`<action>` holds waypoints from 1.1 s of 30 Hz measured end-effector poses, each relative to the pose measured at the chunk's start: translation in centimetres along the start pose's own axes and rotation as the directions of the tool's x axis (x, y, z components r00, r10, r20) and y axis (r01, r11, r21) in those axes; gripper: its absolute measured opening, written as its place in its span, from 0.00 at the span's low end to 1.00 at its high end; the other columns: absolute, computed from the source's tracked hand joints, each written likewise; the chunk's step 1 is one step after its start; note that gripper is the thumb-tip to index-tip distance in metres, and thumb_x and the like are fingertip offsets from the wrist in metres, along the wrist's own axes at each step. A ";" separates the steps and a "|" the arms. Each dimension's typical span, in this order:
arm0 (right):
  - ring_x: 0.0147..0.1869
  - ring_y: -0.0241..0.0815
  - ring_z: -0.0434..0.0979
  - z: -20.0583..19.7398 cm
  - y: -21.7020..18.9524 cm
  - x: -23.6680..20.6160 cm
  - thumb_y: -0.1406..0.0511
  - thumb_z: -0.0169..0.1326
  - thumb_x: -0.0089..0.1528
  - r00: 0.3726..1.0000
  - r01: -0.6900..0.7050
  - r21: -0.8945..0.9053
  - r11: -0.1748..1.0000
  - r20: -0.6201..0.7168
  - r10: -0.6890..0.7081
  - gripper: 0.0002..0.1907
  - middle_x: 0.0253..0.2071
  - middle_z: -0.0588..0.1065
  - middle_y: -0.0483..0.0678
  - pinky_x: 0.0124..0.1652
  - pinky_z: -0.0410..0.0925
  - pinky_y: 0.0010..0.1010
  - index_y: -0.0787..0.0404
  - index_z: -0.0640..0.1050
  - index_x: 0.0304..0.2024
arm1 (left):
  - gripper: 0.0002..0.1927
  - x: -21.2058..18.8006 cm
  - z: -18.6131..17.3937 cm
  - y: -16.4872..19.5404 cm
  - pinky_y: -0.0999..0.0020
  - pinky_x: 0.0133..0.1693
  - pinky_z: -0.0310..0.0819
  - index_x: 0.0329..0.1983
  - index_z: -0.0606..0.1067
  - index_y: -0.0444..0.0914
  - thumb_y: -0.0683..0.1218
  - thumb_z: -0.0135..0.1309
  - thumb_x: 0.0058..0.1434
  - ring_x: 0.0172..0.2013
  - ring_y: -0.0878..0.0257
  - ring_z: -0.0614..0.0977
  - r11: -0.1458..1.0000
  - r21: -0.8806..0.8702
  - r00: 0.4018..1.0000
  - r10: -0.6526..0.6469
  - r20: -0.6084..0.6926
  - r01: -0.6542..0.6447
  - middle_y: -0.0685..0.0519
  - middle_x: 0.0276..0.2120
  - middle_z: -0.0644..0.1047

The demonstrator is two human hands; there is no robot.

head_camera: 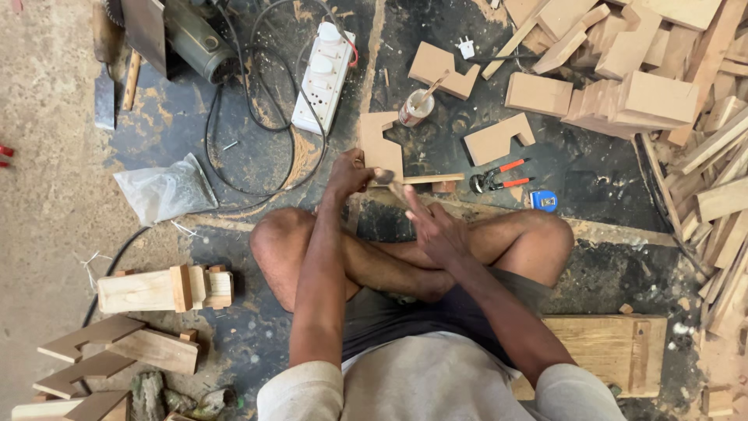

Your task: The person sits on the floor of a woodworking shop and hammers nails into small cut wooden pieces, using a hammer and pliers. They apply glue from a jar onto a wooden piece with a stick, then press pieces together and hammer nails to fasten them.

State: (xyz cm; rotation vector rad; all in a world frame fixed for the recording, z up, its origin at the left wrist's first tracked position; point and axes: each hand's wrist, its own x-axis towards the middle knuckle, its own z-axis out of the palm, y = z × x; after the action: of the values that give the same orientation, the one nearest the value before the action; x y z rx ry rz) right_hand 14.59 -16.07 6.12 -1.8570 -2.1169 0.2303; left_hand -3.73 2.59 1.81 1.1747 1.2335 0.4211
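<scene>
A person sits cross-legged on a dark, sawdust-strewn floor [195, 125]. The left hand [348, 173] is closed around the lower edge of a notched board [379, 144], a flat, pale brown piece with a square step cut out of its upper right side. The board stands with its long axis running away from the person, toward the far edge of the floor, just ahead of the crossed shins. The right hand [433, 226] is held loosely, fingers half extended, with a thin stick [399, 191] between them; the stick slants up and left toward the board's near end, but how firmly it is gripped cannot be told. A narrow wood strip [432, 178] lies crosswise just beside the board's base. Beyond it sit a small glue pot [415, 107] with a stick in it, red-handled pliers [499, 176], a blue tape measure [544, 200] and a white power strip [323, 76]. Offcuts [639, 86] pile up at the far right corner.
</scene>
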 end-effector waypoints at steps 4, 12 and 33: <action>0.24 0.38 0.71 0.7 0.5 -0.5 0.63 0.52 0.74 0.939 0.123 0.127 0.984 -0.335 -0.074 0.33 0.32 0.74 0.48 0.20 0.64 0.29 0.53 0.56 0.79 | 0.15 -0.1 -0.1 0.0 0.71 0.18 0.73 0.38 0.75 0.31 0.42 0.69 0.54 0.19 0.66 0.78 0.999 0.032 1.000 0.006 -0.007 -0.006 0.51 0.24 0.78; 0.18 0.39 0.69 -0.8 -0.3 0.1 0.62 0.55 0.68 0.992 0.017 0.003 1.000 -0.121 -0.017 0.31 0.30 0.77 0.48 0.16 0.63 0.34 0.53 0.63 0.73 | 0.13 0.2 0.1 -0.2 0.70 0.19 0.72 0.39 0.77 0.34 0.41 0.68 0.55 0.20 0.66 0.78 1.000 0.013 1.000 -0.003 -0.006 0.003 0.50 0.24 0.79; 0.26 0.50 0.77 0.0 -1.0 0.1 0.60 0.53 0.69 0.993 0.037 -0.021 0.999 -0.115 -0.039 0.30 0.35 0.78 0.56 0.22 0.68 0.39 0.52 0.65 0.73 | 0.12 0.3 0.0 -0.2 0.69 0.20 0.75 0.37 0.76 0.33 0.42 0.66 0.54 0.20 0.66 0.79 0.999 0.018 0.999 0.039 -0.018 -0.039 0.52 0.23 0.78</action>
State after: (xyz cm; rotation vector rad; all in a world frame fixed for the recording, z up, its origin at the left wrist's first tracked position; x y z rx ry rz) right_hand 13.65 -16.12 6.47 -1.7936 -2.0808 0.0919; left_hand -3.67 2.72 1.49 1.2139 1.2342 0.4519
